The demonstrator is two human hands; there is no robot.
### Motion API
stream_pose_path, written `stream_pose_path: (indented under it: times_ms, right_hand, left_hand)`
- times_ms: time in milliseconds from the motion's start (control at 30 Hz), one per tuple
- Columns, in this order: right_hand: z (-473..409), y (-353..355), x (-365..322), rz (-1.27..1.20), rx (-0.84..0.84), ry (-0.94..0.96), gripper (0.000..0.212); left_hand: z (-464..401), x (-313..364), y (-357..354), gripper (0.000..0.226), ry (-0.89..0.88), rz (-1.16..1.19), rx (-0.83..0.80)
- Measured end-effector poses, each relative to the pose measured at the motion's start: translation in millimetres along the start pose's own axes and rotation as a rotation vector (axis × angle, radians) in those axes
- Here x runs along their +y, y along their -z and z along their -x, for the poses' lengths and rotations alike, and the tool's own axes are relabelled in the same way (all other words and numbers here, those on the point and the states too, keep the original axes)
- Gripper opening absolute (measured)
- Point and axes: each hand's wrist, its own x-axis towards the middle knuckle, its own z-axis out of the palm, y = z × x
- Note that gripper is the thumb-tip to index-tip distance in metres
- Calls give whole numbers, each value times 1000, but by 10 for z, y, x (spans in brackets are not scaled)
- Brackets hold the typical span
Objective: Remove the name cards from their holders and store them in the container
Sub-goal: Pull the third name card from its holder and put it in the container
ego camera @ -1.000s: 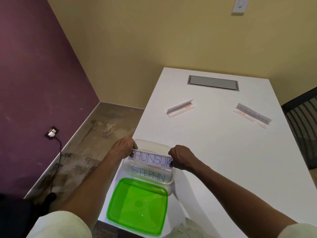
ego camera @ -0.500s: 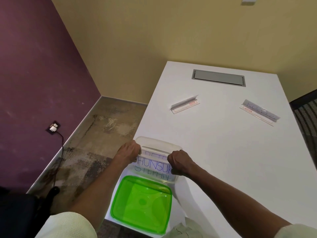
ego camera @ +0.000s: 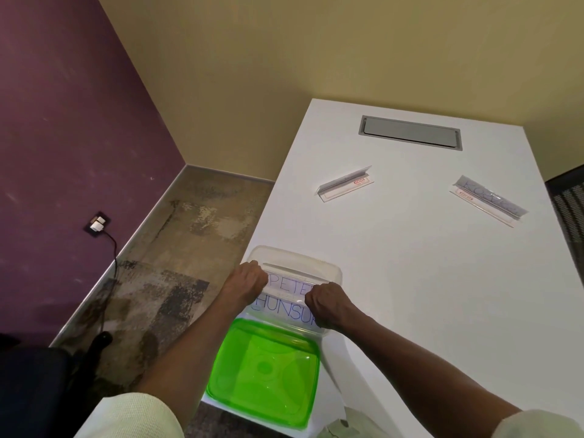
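Card (ego camera: 281, 308) lowered deeper into container (ego camera: 331, 273); left hand (ego camera: 248, 281), right hand (ego camera: 328, 306) pinching its ends.

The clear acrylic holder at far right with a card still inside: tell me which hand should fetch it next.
Right. The clear acrylic holder lies on the right side of the white table, nearer the right hand; the left hand would cross over the clear plastic container.

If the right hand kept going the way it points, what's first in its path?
Probably the left hand: the right hand points left across the container, along the card both grip. Depth unclear.
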Motion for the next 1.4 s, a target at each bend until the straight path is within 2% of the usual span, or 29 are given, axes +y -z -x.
stream_pose_path:
  times_ms: [167, 233, 300, 333, 400, 500, 567, 600, 667, 733, 800, 833, 1000, 1067, 1167, 1300, 1400]
  right_hand:
    - [-2, -59, -59, -65, 37, 15, 37]
    - [-11, -82, -78, -63, 46, 33, 39]
    - [-23, -92, -76, -58, 59, 25, 39]
    - [-25, -100, -66, -55, 70, 21, 38]
    - [-21, -99, -60, -36, 74, 25, 37]
    - [-36, -126, -51, -20, 63, 44, 37]
    - [-43, -72, -56, -19, 56, 31, 35]
    - [-24, -44, -68, 10, 60, 27, 30]
    - [15, 37, -71, 8, 12, 55, 6]
    - [23, 60, -45, -8, -26, 19, 15]
    - [54, 113, -26, -45, -27, 4, 20]
    - [70, 151, -17, -71, -22, -7, 21]
    - [192, 275, 57, -121, 128, 14, 26]
    - [276, 325, 103, -126, 203, -1, 27]
    - [434, 392, 206, -143, 298, -16, 26]
    - [640, 399, 414, -123, 354, -71, 23]
    - [830, 389, 608, -145, 377, -160, 33]
  left_hand:
    - [27, 39, -12, 22, -11, 20, -68]
    - [21, 71, -65, 23, -26, 12, -9]
    - [79, 72, 3, 19, -16, 55, -44]
    - [61, 77, -18, 19, 19, 39, -146]
    - [5, 63, -131, 24, -1, 30, -113]
    - [-47, 44, -192, 44, -51, 69, 40]
    - [-38, 78, -197, 38, -60, -19, -17]
    - [-42, 95, -162, 32, -49, -30, -67]
    - [-65, 99, -175, 37, -47, 10, -30]
    - [-61, 92, -96, 46, -71, 28, 67]
    - [-79, 108, 22, 37, -28, -7, 39]
    - [-84, 121, 116, 31, -24, 41, -19]
    - [-232, 174, 264, 38, 47, 223, -100]
    - [-247, 236, 313, 29, 84, 334, -100]
    - [-246, 332, 343, 10, 121, 459, -66]
    - [-291, 464, 413, 18, 150, 600, -15]
    - [-337, 620, 548, 19, 132, 672, 73]
